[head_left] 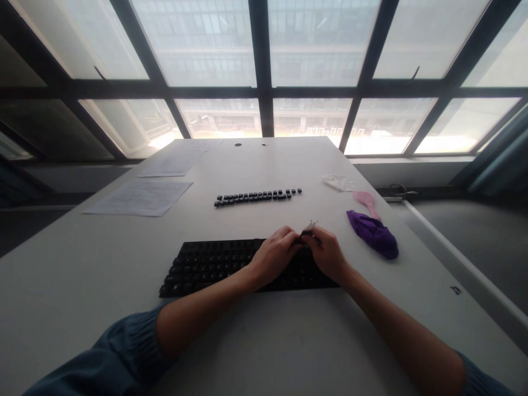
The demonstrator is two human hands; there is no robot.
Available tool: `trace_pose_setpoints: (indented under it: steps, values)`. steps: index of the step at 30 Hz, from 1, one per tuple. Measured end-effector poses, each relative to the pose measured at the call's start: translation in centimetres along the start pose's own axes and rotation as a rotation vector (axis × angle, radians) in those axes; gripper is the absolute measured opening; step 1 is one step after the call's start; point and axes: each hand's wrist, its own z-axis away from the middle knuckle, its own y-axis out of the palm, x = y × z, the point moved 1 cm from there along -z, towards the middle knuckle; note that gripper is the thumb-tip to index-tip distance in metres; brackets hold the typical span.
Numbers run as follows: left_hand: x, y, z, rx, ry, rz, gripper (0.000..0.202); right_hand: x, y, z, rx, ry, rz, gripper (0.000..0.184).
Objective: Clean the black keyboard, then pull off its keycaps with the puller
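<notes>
A black keyboard (214, 267) lies on the white table, its left part still bearing keys and its top row looking bare. Over its right half my two hands meet, fingertips close together. My right hand (325, 250) is closed around a keycap puller (312, 224), whose thin metal wire ends point up and away. My left hand (278, 250) pinches at a small black keycap (306, 234) by the puller; fingers partly hide both. Beyond the keyboard, several loose black keycaps (251, 197) stand in two rows.
Printed sheets (140, 197) lie at the left. Right of my hands are a purple cloth pouch (373, 234), a pink hairbrush (366, 201) and a clear plastic bag (339, 182). A small dark mark (455, 290) shows near the table's right edge. Windows rise beyond the table.
</notes>
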Motion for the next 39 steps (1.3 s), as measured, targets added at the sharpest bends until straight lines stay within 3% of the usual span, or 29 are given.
trace_pose_setpoints:
  steps: [7,15,19,22,26,31,34,39]
  values:
    - [0.1,0.1,0.2,-0.029,0.086,-0.014,0.024,0.0,-0.2,-0.1,-0.111,0.162,-0.122,0.021]
    - [-0.6,-0.4,0.5,-0.139,0.198,-0.143,0.013,0.0,-0.3,-0.3,-0.162,0.208,-0.159,0.026]
    - [-2.2,-2.2,0.1,-0.159,0.170,-0.039,0.013,-0.3,-0.3,-0.3,-0.163,0.197,-0.130,0.025]
    - [-2.2,-4.5,-2.0,-0.189,0.108,-0.011,0.012,-0.6,-0.1,-0.2,-0.142,0.188,-0.142,0.024]
    - [1.1,-6.4,-7.8,-0.248,0.023,-0.144,0.015,-0.8,0.2,-0.2,-0.130,0.179,-0.180,0.024]
    - [6.4,-4.0,-14.8,-0.123,-0.182,-0.269,0.015,-1.0,0.4,-0.1,-0.129,0.159,-0.205,0.022]
    - [8.1,-1.6,-16.7,-0.064,-0.247,-0.324,0.015,-1.0,0.4,0.0,-0.130,0.151,-0.212,0.020]
    - [10.0,0.6,-17.4,-0.051,-0.259,-0.357,0.016,-0.9,0.4,0.0,-0.105,0.161,-0.226,0.018]
